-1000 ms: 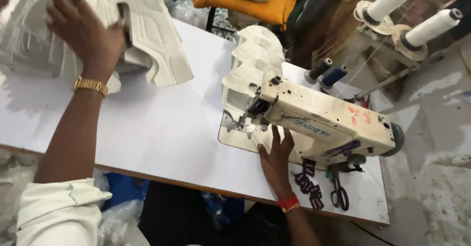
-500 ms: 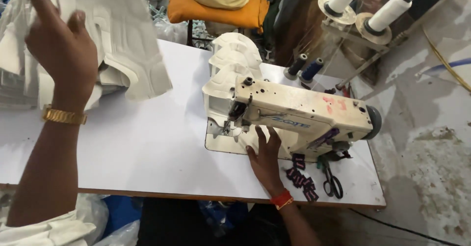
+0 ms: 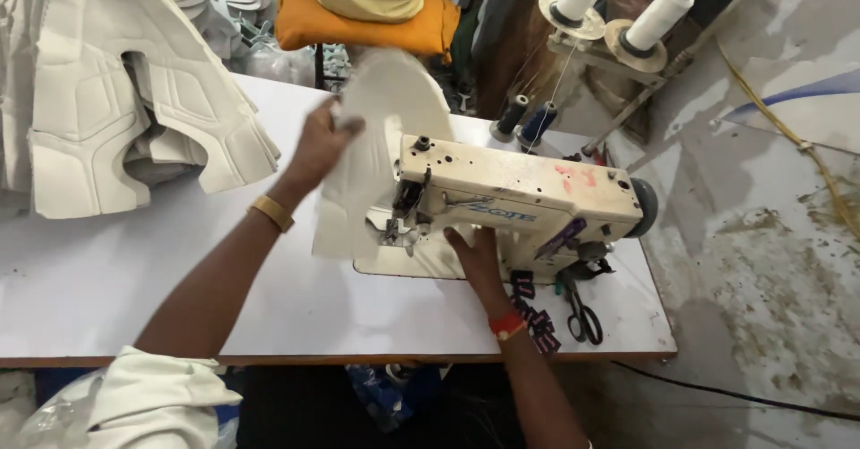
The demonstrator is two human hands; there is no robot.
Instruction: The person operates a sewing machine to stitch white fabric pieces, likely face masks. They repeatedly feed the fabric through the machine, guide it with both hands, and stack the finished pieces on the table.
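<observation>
Fingers of the left hand [image 3: 321, 144] pinch a white shoe-upper panel [image 3: 372, 144] over the sewing machine [image 3: 524, 198]; the right hand [image 3: 473, 252], grip flat and empty, rests under the machine's arm. Best fed flat beneath the needle — edges aligned. No containers visible on the tabletop [image 3: 134, 270].

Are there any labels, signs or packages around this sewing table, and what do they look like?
Maker's mark: blue lettering on the cream sewing machine arm, front face.
Red scribbles: on the machine's top, right end.
Woven label strip: dark with pale marks, hanging off the table's front edge near the right hand.
No screens or packages.
</observation>
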